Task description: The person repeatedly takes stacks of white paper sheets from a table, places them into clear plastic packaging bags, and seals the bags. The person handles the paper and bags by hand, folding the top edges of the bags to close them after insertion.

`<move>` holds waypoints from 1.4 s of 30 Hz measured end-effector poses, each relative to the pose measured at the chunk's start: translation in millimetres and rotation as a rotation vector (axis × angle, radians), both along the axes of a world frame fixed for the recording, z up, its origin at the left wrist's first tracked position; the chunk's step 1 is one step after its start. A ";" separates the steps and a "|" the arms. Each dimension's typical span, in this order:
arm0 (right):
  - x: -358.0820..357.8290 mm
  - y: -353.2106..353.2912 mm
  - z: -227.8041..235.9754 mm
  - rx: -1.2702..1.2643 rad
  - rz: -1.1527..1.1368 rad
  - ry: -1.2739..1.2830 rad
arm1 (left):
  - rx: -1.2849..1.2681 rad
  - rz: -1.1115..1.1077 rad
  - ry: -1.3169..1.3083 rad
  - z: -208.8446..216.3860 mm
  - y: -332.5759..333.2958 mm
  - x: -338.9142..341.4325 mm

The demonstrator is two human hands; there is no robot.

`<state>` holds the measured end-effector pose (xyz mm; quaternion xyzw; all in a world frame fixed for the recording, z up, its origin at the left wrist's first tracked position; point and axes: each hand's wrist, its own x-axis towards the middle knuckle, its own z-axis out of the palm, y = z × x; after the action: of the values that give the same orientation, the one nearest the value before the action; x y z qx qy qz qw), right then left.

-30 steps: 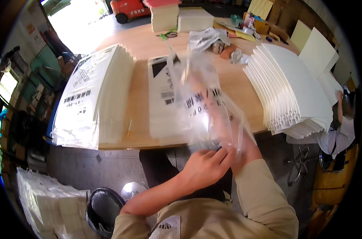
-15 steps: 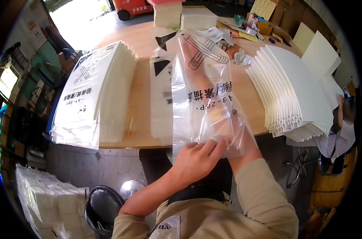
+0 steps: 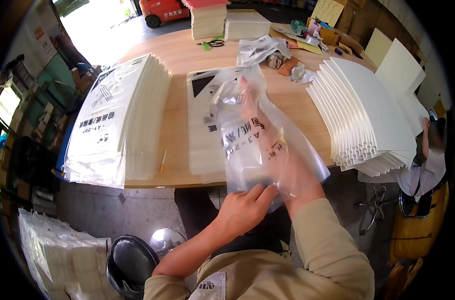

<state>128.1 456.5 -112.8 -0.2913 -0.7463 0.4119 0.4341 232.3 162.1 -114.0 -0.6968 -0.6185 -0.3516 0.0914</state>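
Observation:
A clear printed plastic bag [image 3: 240,167] is held over the table's near edge. My left hand [image 3: 242,209] pinches its near edge, fingers closed on the film. Deep inside the bag lies my right hand [image 3: 251,102], seen blurred through the plastic, with fingers stretched out and my forearm filling the bag's mouth. Under and left of it, flat printed bags [image 3: 200,145] lie on the table. To the left rises a tall stack of bagged paper pads [image 3: 105,112]. Fanned white paper sheets [image 3: 370,107] are piled at the right.
Scissors [image 3: 216,43], paper stacks [image 3: 247,26] and crumpled plastic [image 3: 262,49] lie toward the back of the wooden table [image 3: 175,115]. A thin orange-and-white stick [image 3: 163,161] rests near the front edge. Wrapped bundles [image 3: 62,255] and a black stool [image 3: 130,262] stand lower left; another person [image 3: 430,160] sits at right.
My right hand has drawn back nearer within the bag, and the bag has sagged and crumpled downward. The scissors behind have come into view. My left hand keeps its pinch, shifted slightly.

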 end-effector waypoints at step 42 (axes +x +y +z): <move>250.7 -154.7 -4.4 0.070 0.739 -0.369 | -0.067 0.192 0.106 -20.4 68.5 -79.6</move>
<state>378.7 301.8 -117.2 -0.0579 -0.8796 0.4553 0.1254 152.7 230.6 -134.3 -0.6547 -0.6879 -0.2833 0.1338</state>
